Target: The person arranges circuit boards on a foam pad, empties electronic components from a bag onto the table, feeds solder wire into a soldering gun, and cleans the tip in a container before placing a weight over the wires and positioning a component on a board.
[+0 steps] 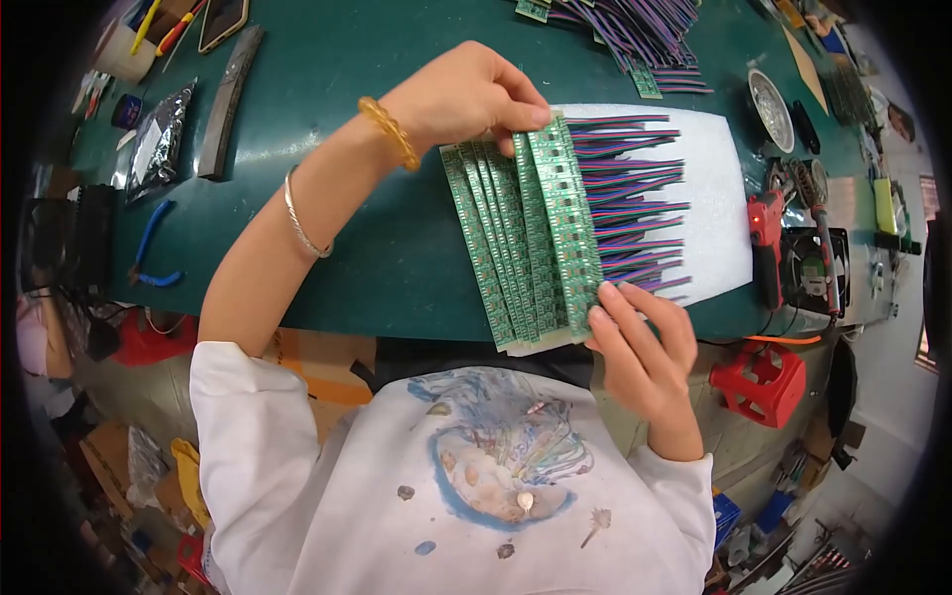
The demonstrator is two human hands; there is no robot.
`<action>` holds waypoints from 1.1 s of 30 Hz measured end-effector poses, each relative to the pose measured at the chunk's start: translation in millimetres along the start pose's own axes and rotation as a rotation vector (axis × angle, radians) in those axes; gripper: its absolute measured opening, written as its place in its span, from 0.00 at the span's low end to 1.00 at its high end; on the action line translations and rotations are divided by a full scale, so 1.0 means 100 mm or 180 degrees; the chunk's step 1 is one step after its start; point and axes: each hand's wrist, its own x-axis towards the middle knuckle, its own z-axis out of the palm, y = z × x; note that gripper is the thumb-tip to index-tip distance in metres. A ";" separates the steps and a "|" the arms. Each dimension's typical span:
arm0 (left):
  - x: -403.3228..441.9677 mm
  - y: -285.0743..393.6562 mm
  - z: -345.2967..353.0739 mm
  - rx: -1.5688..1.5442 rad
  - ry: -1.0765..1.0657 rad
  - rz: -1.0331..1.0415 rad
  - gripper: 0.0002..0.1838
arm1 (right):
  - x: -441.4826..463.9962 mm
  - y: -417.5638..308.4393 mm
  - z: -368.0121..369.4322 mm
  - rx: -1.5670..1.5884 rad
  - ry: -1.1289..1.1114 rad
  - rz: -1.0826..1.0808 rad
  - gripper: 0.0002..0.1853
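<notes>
A long green circuit board panel (567, 203) with rows of small components is held up at both ends, lying nearly lengthwise away from me. My left hand (461, 94) pinches its far end between thumb and fingers. At the near end, the fingers of my right hand (645, 347) grip the corner. Several similar green panels (481, 238) lie fanned out to the left, overlapping under it. Bundles of thin purple, blue, red and black wires (635, 203) stick out to the right from the boards, over a white foam sheet (719, 213).
More wired boards (645, 30) are piled at the far edge. On the right are a red glue gun (766, 243), a metal bowl (771, 107) and a small fan (815, 268). Blue-handled cutters (156, 253), a metal bar (230, 104) and a silvery bag (162, 139) lie left on the green table (347, 297).
</notes>
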 end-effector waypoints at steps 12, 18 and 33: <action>-0.09 -0.07 0.07 0.1749 0.0810 0.0491 0.10 | -0.11 -0.03 0.15 0.0097 -0.0076 0.0189 0.13; -0.13 -0.03 0.06 0.1946 0.0594 0.0534 0.10 | -0.11 -0.04 0.20 -0.0083 0.0011 0.0243 0.15; -0.15 0.00 0.06 0.1872 0.0536 0.0484 0.08 | -0.11 -0.02 0.17 -0.0013 0.0089 0.0224 0.16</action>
